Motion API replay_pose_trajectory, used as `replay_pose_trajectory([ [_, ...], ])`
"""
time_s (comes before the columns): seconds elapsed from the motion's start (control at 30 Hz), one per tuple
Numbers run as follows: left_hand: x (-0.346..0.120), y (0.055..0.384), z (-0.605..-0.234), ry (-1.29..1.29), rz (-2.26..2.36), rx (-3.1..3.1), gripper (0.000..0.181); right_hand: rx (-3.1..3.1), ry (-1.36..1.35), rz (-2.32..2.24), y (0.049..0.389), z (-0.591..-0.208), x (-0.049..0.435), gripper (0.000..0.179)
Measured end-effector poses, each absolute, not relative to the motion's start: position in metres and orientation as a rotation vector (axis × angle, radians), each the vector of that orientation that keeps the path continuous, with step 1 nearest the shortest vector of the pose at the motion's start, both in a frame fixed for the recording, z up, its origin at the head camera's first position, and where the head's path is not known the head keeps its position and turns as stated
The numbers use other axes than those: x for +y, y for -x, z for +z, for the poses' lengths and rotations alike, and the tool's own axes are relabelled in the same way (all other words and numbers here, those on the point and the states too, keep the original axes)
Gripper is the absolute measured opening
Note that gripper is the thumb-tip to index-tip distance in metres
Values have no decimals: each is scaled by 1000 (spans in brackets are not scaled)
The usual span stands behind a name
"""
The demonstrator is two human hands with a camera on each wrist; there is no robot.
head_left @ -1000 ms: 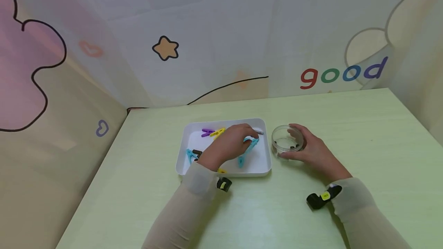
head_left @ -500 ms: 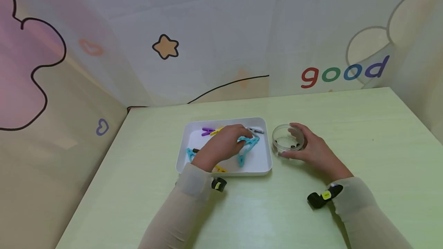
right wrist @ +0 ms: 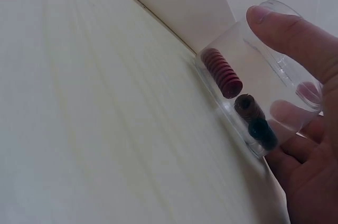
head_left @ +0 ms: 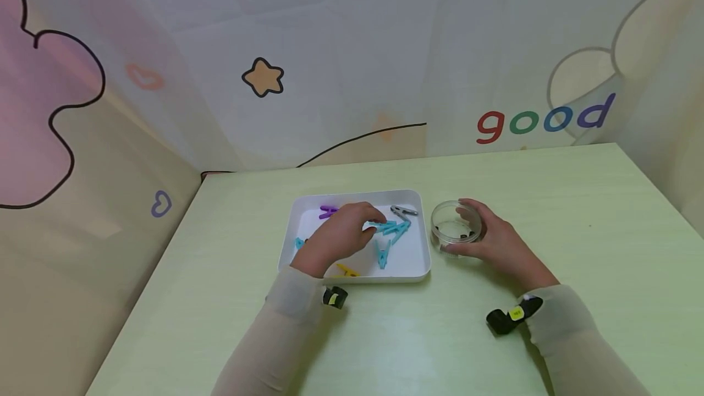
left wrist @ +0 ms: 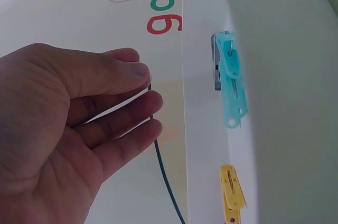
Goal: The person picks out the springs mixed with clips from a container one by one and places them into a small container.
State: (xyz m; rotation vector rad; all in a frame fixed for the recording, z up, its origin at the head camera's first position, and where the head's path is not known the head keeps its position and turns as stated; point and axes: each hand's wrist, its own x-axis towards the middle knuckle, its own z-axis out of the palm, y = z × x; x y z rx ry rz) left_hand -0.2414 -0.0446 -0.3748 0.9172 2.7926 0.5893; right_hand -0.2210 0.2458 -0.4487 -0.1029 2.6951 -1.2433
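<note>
My left hand [head_left: 341,231] hovers over the white tray [head_left: 426,255]; its fingers bend loosely and nothing shows between them in the left wrist view. To the right of its fingertips lie several light blue clothespins [head_left: 383,255], with a grey clothespin [head_left: 406,211] behind them. A purple clothespin [head_left: 327,211] and a yellow clothespin [head_left: 348,271] are partly covered by the hand. My right hand [head_left: 497,234] grips a clear round jar [head_left: 455,228] standing on the table. Through its wall, the right wrist view shows a red spring [right wrist: 222,73], a brown spring [right wrist: 248,108] and a dark green spring [right wrist: 262,133].
The pale green table [head_left: 550,200] runs back to a printed cloth backdrop [head_left: 352,66]. The jar stands close to the tray's right wall. At the tray's left, a light blue piece [head_left: 299,243] peeks out beside the left wrist.
My left hand has drawn leftward over the tray, uncovering more of the light blue clothespins and the grey one. The right hand and the jar stay where they were.
</note>
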Motion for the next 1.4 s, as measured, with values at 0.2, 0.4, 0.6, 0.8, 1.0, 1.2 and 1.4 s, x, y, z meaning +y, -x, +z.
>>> replay_pose_trajectory([
  [0.2, -54, 240, -377, -874, 584, 2805, 25, 2700, 100, -1228, 222, -450, 246, 105],
  [0.4, -63, 240, -377, -849, 598, 2806, 25, 2688, 87, -1228, 221, -447, 246, 106],
  [0.6, -69, 240, -378, -824, 616, 2793, 25, 2693, 81, -1217, 219, -446, 245, 106],
  [0.8, -77, 240, -380, -741, 596, 2801, 26, 2695, 78, -1214, 219, -444, 244, 106],
  [1.0, -85, 239, -381, -694, 597, 2804, 26, 2696, 82, -1210, 220, -444, 245, 107],
  [1.2, -91, 238, -382, -628, 600, 2799, 26, 2693, 69, -1205, 221, -444, 246, 108],
  [1.4, -99, 234, -381, -537, 682, 2732, 26, 2695, 68, -1207, 220, -446, 245, 107],
])
